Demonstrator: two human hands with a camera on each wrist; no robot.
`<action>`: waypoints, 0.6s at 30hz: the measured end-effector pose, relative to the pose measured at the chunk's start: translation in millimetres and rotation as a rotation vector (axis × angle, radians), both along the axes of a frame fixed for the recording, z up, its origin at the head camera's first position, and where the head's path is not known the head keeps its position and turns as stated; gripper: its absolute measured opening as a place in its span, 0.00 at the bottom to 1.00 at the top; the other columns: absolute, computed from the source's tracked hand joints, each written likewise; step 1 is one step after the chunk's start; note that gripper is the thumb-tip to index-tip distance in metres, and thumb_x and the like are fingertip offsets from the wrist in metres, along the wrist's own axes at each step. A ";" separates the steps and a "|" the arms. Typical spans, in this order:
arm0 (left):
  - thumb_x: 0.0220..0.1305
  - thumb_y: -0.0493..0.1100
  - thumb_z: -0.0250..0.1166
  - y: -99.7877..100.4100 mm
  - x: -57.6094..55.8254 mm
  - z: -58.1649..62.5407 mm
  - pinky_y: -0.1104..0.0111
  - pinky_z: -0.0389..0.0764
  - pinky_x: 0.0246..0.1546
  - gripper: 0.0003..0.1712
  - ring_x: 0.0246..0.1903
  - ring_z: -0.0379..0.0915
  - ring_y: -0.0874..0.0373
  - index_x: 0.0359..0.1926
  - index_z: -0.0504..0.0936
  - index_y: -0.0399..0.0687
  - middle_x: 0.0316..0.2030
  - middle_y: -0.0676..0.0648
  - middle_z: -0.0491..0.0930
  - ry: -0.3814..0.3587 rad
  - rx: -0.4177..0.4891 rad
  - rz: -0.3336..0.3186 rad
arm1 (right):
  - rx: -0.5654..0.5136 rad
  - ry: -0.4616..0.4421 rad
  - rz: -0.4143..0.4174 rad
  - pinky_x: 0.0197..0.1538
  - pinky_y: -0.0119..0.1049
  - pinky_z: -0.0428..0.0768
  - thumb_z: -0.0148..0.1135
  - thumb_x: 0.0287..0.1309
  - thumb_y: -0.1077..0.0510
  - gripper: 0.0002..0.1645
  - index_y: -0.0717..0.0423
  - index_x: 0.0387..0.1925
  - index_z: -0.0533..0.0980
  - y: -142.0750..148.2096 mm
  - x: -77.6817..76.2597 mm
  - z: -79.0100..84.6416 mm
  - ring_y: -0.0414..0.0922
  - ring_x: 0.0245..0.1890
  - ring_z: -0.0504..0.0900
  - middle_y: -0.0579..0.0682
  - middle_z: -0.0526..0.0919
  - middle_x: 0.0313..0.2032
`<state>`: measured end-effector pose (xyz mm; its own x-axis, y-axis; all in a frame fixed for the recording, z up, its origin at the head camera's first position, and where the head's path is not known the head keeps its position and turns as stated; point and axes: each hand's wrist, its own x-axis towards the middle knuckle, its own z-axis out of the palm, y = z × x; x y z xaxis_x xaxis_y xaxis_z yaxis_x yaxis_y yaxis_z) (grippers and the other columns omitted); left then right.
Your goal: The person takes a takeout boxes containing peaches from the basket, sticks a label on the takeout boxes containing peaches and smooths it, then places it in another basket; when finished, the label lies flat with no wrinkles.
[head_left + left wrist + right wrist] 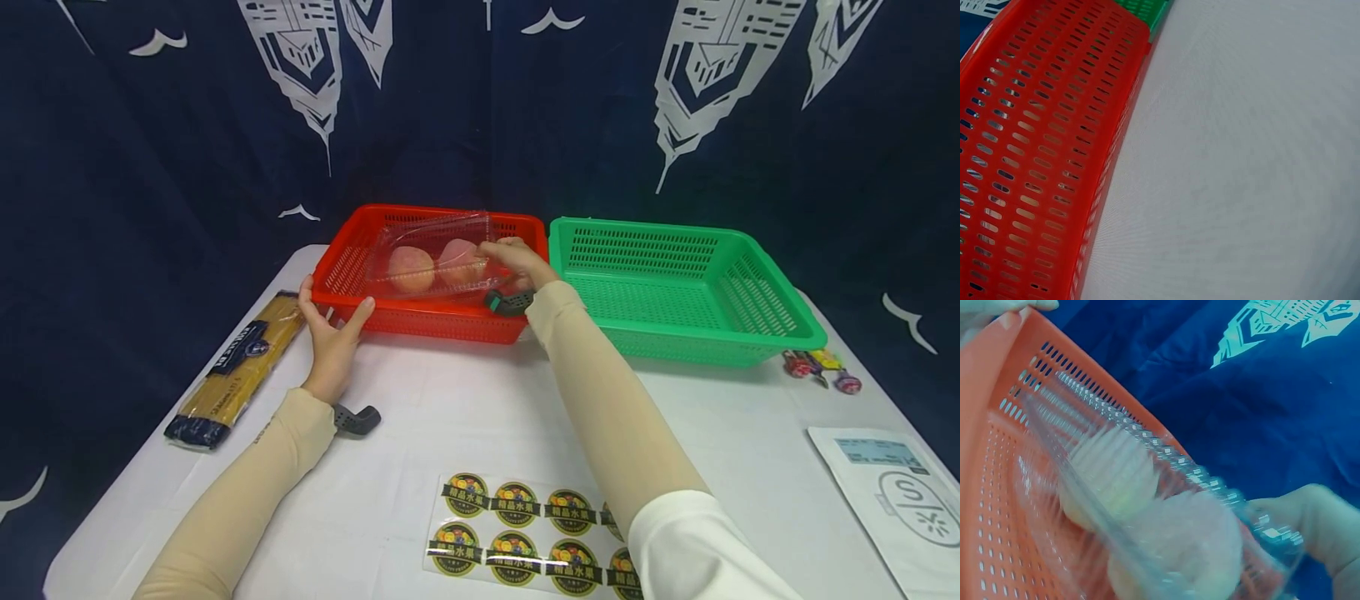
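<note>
A clear plastic clamshell box (440, 232) with two peaches, one on the left (410, 270) and one on the right (459, 262), is in the red basket (420, 321). My right hand (522, 261) pinches the box by its right end. In the right wrist view the box (1179, 464) looks tilted and blurred, with the thumb (1316, 515) at its edge. My left hand (330, 350) holds the basket's front left corner, its thumb against the front wall. The left wrist view has only the basket's slotted side (1041, 150) and the tabletop, without the hand.
A green basket (637, 337) stands right of the red one. At left lies a spaghetti pack (240, 367); in front, a sheet of round stickers (513, 529). Wrapped lollipops (821, 367) and a white pouch (885, 492) lie at right. A dark curtain (480, 125) hangs behind.
</note>
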<state>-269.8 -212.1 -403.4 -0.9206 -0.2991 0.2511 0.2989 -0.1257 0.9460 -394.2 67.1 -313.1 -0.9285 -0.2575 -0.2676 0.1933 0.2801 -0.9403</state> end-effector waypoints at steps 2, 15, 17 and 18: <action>0.75 0.43 0.71 0.1 -0.3 -0.2 0.56 0.71 0.75 0.57 0.80 0.51 0.49 0.84 0.38 0.70 0.82 0.46 0.49 0.003 -0.001 0.001 | -0.033 0.008 -0.017 0.73 0.65 0.73 0.60 0.71 0.48 0.28 0.57 0.64 0.64 -0.1 0.4 -0.3 0.61 0.78 0.62 0.56 0.54 0.79; 0.75 0.44 0.71 -0.2 0.5 0.6 0.56 0.71 0.75 0.57 0.79 0.52 0.50 0.85 0.38 0.69 0.82 0.46 0.49 0.000 0.005 -0.006 | -0.116 0.149 -0.072 0.80 0.55 0.66 0.59 0.74 0.50 0.59 0.39 0.86 0.29 -5.2 1.7 -4.3 0.58 0.77 0.64 0.60 0.46 0.83; 0.74 0.44 0.71 0.0 0.5 0.5 0.56 0.71 0.75 0.57 0.80 0.51 0.50 0.85 0.38 0.69 0.82 0.46 0.49 -0.005 0.004 -0.004 | -0.109 0.201 -0.051 0.82 0.57 0.60 0.57 0.74 0.50 0.59 0.38 0.87 0.28 -4.7 2.2 -4.9 0.58 0.81 0.58 0.57 0.42 0.85; 0.74 0.44 0.71 0.0 0.6 0.3 0.56 0.71 0.75 0.57 0.80 0.51 0.50 0.85 0.38 0.69 0.82 0.46 0.49 -0.007 0.002 -0.002 | -0.112 0.214 -0.044 0.82 0.59 0.59 0.57 0.73 0.51 0.58 0.38 0.88 0.30 -4.9 2.6 -5.1 0.59 0.82 0.56 0.56 0.41 0.86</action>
